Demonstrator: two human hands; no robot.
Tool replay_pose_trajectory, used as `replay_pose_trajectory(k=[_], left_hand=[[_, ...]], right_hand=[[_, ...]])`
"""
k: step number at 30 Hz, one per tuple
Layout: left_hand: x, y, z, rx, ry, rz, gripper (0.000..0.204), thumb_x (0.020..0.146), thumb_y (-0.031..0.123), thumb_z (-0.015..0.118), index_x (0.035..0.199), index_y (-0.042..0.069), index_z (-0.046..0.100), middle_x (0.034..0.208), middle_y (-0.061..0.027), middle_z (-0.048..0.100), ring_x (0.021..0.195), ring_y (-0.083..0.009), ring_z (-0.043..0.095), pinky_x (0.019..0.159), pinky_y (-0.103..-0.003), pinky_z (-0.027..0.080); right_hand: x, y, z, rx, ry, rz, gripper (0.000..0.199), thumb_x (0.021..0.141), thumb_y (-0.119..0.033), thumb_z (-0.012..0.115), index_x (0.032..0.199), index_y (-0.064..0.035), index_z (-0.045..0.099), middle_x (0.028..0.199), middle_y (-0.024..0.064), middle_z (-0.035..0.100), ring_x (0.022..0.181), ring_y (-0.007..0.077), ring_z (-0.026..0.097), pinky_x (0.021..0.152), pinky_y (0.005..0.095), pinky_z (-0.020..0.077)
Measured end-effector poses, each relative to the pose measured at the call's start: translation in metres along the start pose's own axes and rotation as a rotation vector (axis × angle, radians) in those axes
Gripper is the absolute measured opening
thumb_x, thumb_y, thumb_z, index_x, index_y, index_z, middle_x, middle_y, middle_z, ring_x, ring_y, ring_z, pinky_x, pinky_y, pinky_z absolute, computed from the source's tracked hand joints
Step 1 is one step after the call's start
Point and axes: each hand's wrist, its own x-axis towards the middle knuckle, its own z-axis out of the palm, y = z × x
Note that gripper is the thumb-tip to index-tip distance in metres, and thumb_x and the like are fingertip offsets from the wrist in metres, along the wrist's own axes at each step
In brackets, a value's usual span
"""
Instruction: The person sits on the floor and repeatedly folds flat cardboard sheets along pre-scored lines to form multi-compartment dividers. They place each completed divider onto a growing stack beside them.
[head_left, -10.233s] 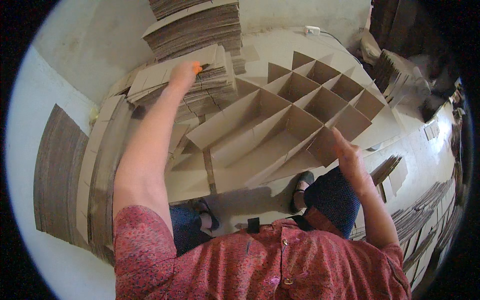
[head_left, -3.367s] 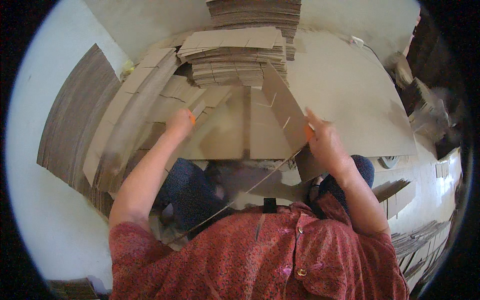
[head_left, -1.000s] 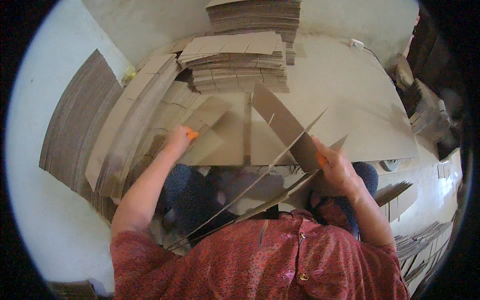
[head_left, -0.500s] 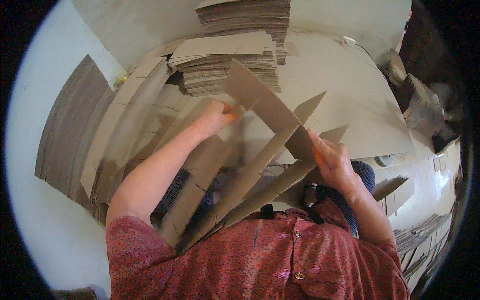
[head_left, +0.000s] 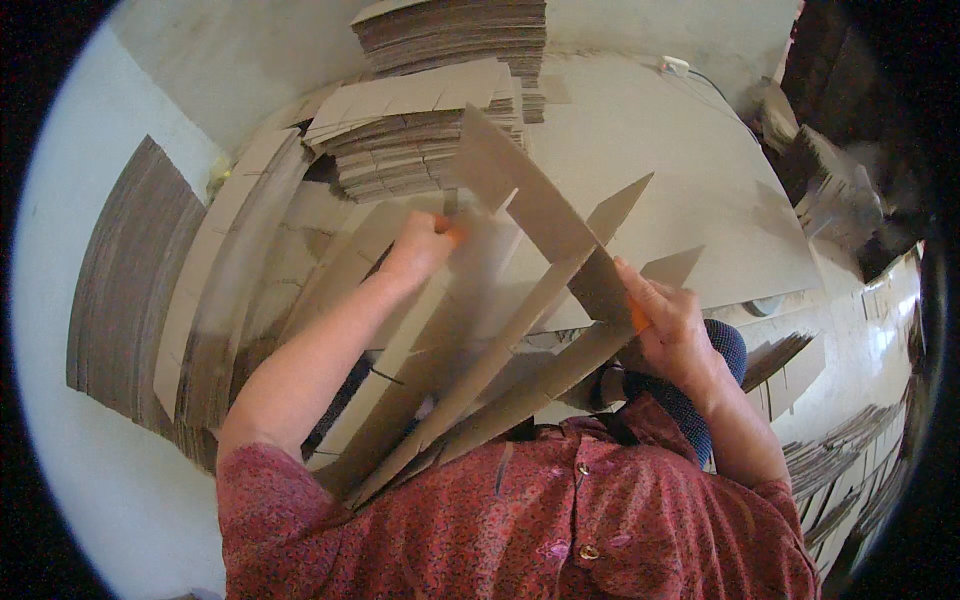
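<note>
My left hand [head_left: 420, 245] pinches the upper end of a long cardboard strip [head_left: 445, 340], blurred by motion, which slants down toward my body. My right hand [head_left: 668, 320] grips a crosswise cardboard strip [head_left: 540, 210] at its lower right end. That strip points up and left, and a slot shows open near its upper part. Two long cardboard strips [head_left: 500, 345] cross it at slots, their far tips jutting beyond it and their near ends resting against my shirt. Orange coverings show on fingers of both hands.
A stack of slotted cardboard strips [head_left: 400, 155] lies on the board-topped table [head_left: 660, 180], with a taller stack [head_left: 455, 45] behind. Longer strips stand in a pile [head_left: 130, 290] at the left. Assembled cardboard dividers [head_left: 840, 470] sit at the lower right. A white plug [head_left: 675, 66] with a cable lies at the back.
The left hand has shifted slightly left and down with its strip. My right hand and the crossed strips stay nearly in place. The view has turned a little, moving the background left.
</note>
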Motion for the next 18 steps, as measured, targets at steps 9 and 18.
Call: replay_pose_trajectory(k=[9, 18], left_hand=[[-0.011, 0.042, 0.013, 0.273, -0.074, 0.24, 0.021, 0.08, 0.017, 0.062, 0.078, -0.004, 0.062, 0.06, -0.0132, 0.054, 0.056, -0.0135, 0.048, 0.054, -0.033, 0.04], [0.025, 0.072, -0.013, 0.223, 0.007, 0.288, 0.028, 0.082, 0.024, 0.063, 0.095, -0.001, 0.064, 0.082, -0.0132, 0.065, 0.073, -0.0209, 0.059, 0.07, -0.032, 0.046]], right_hand=[[0.005, 0.008, -0.009, 0.03, -0.239, 0.07, 0.045, 0.075, 0.001, 0.05, 0.12, -0.0024, 0.049, 0.074, 0.0219, 0.057, 0.065, 0.0382, 0.057, 0.06, 0.0421, 0.0456], [0.016, 0.058, -0.025, -0.052, -0.093, 0.257, 0.039, 0.08, -0.002, 0.051, 0.118, -0.0068, 0.054, 0.088, 0.0259, 0.057, 0.074, 0.0388, 0.059, 0.067, 0.0376, 0.0475]])
